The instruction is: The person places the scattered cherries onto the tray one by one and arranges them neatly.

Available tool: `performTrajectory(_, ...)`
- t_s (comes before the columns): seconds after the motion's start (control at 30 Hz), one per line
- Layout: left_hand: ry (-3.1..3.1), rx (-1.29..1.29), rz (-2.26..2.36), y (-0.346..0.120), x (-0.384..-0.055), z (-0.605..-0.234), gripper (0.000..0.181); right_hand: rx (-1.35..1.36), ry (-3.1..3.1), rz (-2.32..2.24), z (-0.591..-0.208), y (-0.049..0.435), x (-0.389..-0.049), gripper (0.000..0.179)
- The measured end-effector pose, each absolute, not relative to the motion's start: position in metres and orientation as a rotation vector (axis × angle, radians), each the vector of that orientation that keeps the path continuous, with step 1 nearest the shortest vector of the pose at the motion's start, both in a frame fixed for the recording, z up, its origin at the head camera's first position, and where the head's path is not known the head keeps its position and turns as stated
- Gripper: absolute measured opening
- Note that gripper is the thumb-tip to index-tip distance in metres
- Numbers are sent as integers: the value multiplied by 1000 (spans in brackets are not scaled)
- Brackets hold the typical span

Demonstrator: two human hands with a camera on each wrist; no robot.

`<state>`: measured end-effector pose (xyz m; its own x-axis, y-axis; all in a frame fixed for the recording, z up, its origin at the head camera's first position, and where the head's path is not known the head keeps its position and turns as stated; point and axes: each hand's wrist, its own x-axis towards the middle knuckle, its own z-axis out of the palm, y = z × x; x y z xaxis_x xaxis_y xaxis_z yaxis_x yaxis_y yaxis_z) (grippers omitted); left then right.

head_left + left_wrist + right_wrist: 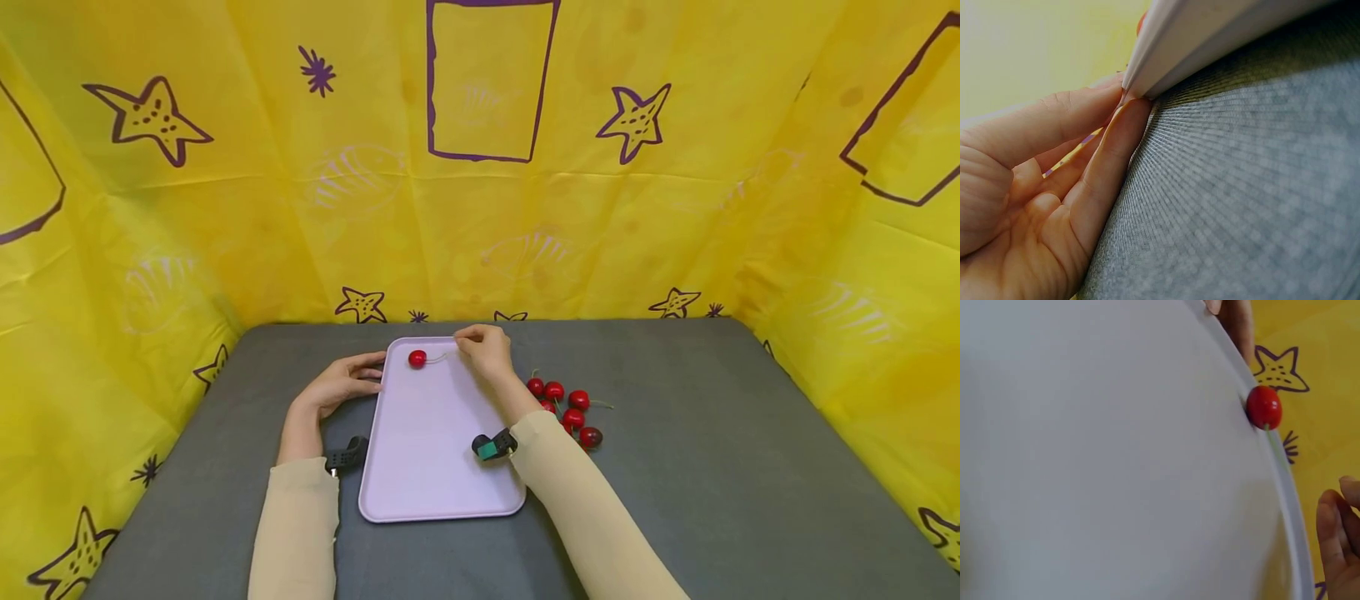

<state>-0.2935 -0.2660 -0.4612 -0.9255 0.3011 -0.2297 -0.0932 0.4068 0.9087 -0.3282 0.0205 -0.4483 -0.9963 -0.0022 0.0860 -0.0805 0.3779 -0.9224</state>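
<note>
- One cherry (417, 359) lies at eleven o'clock inside the tray (442, 467); tilting could roll it.
- The left hand (337, 385) pinches the tray's edge at ten; lifting there might tip it.
- The right hand (487, 354), at one: narrow, fingertips close, nothing visibly held.
- The right sleeve (600, 517) could scatter the loose cherries (573, 419) at three.
- No readable brands, labels or writing.

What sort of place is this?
Probably a makeshift recording booth: yellow starfish-print fabric surrounds a gray cloth-covered table on three sides, with black wrist cameras in view.
</note>
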Motion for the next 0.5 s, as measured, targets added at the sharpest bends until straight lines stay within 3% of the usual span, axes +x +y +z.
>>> performTrajectory(0.5, 2313, 166, 1512, -266, -294, -461, 76, 137, -2455, 1824, -395, 67, -338, 22)
